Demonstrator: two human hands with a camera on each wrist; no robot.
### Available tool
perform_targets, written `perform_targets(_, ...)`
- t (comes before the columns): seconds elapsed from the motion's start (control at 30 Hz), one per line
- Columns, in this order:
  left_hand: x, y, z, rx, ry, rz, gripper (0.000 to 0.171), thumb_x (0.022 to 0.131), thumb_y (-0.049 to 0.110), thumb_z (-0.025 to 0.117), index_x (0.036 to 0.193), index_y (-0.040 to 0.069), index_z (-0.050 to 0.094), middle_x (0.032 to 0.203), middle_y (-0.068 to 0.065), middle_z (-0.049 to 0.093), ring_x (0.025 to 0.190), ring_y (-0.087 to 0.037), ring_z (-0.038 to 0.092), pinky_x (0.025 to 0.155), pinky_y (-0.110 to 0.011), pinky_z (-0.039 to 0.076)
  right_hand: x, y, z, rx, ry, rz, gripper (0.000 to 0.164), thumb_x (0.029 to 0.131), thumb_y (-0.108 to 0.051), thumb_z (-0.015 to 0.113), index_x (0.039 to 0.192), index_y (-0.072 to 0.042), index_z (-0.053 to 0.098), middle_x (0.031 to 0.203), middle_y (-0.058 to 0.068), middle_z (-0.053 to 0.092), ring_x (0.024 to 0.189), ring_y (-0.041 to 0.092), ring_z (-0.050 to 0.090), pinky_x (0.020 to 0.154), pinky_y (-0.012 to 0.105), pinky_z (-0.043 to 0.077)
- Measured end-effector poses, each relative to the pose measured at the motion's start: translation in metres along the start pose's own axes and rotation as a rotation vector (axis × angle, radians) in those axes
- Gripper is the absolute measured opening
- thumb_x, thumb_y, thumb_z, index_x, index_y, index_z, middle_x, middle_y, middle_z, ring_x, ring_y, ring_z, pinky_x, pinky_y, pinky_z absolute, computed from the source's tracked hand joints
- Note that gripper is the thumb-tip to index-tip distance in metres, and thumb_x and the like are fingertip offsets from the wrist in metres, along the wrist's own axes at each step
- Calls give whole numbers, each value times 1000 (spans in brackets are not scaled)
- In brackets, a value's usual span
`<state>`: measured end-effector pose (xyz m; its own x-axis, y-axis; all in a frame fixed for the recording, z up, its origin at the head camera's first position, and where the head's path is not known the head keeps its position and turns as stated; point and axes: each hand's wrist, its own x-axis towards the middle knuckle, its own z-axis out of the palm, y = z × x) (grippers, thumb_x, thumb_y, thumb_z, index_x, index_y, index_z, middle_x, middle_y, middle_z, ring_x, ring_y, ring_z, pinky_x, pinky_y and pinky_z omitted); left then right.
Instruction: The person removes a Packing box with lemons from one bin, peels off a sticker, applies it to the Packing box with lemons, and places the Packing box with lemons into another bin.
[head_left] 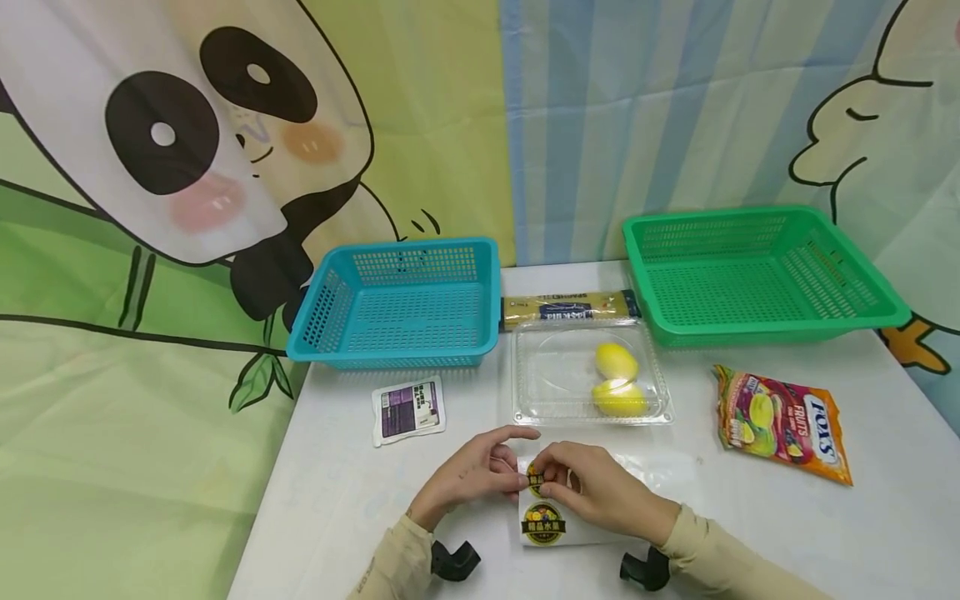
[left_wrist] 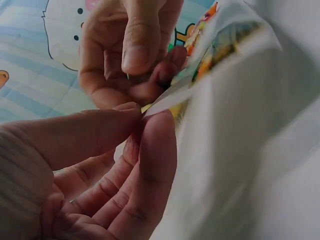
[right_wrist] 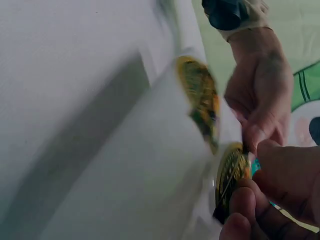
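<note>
A white sheet [head_left: 585, 533] bears round black-and-yellow fruit stickers; one sticker [head_left: 543, 523] shows whole near its left edge. My left hand [head_left: 480, 475] pinches that edge between thumb and forefinger, as the left wrist view shows. Just across from it, my right hand [head_left: 600, 487] has its fingertips right at the upper sticker [right_wrist: 232, 172], partly covering it. The sheet bends up at this corner. Whether the right fingers pinch the sticker, I cannot tell. Behind the hands stands a clear plastic box [head_left: 555, 379] with two yellow lemons [head_left: 617, 362] showing through it.
A blue basket [head_left: 397, 358] stands at the back left, a green basket [head_left: 750, 332] at the back right. Between them lies a spaghetti pack [head_left: 570, 308]. A small white-and-purple packet [head_left: 408, 410] is left of the box; a Fox's candy bag [head_left: 783, 425] lies right.
</note>
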<state>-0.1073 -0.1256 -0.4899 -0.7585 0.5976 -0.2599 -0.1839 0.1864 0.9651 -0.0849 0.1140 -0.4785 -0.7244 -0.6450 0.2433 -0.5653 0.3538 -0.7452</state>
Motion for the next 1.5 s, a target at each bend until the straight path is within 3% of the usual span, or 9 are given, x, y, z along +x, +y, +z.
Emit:
perform_targets(0.3,1,-1,6,-79,-4,-9,56,88,4,76,139,19,58,81,-4,70,70,-14,72,70,-27,57,8,-6,10,-39,-21,57,24,88,-24,80,99,-19,60,81,-16,56,68,-4,52,61,16,49)
perform_targets(0.6,0,1,8,-154,-26,-19,52,92,0,70,139,20,58,92,-18,76,75,-22,75,75,-43,63,8,-5,11,-76,-1,75,19,91,-18,77,96,-19,59,77,-16,55,67,-6,51,59,15,48)
perform_targets(0.77,0,1,8,-133,-2,-37,51,92,-2,70,137,18,60,91,-21,75,71,-20,74,74,-42,63,6,-6,10,-104,11,83,15,92,-14,73,96,-17,59,76,-16,55,67,-5,51,59,15,47)
perform_targets(1.1,-1,-1,8,-99,6,-27,52,92,-2,68,141,11,57,91,-20,75,72,-21,74,74,-40,63,3,-9,0,-114,14,173,15,93,-15,71,85,-20,59,67,-17,52,58,-7,45,51,15,42)
perform_targets(1.5,-5,-8,3,-11,60,-54,48,92,-2,68,138,11,60,90,-26,73,68,-19,73,69,-37,63,-1,-5,-11,-112,54,299,18,92,-10,68,79,-21,62,67,-16,59,54,-5,48,50,18,44)
